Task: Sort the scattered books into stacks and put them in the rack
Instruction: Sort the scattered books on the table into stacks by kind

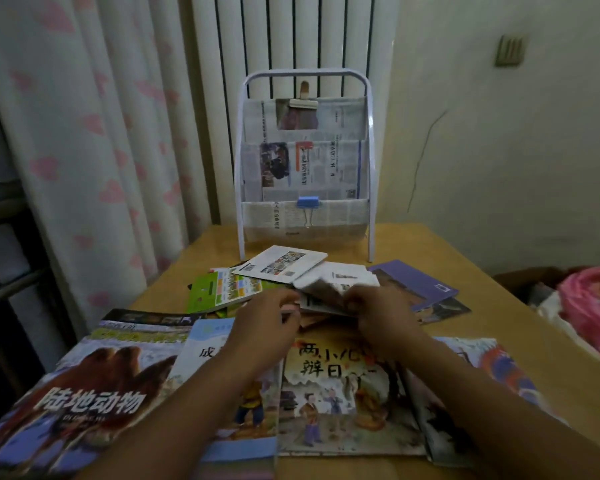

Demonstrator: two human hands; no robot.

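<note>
Several books lie scattered over the wooden table (pixel 499 306). Nearest me are a camel-cover book (pixel 77 393), a light blue book (pixel 208 344) and a picture book with two figures (pixel 329 410). Farther off lie a green book (pixel 219 289), a white-backed book (pixel 281 263) and a purple book (pixel 413 280). My right hand (pixel 378 310) grips a small bent white book (pixel 336 282) in the middle of the pile. My left hand (pixel 267 320) touches the same pile at its left edge, fingers curled. The white metal rack (pixel 303 161), lined with newspaper, stands upright at the table's far edge.
A blue binder clip (pixel 308 202) and a wooden clip (pixel 303 98) hold the newspaper on the rack. A curtain (pixel 84 133) hangs at the left and a radiator (pixel 291 36) stands behind. Pink bedding (pixel 589 306) lies at the right.
</note>
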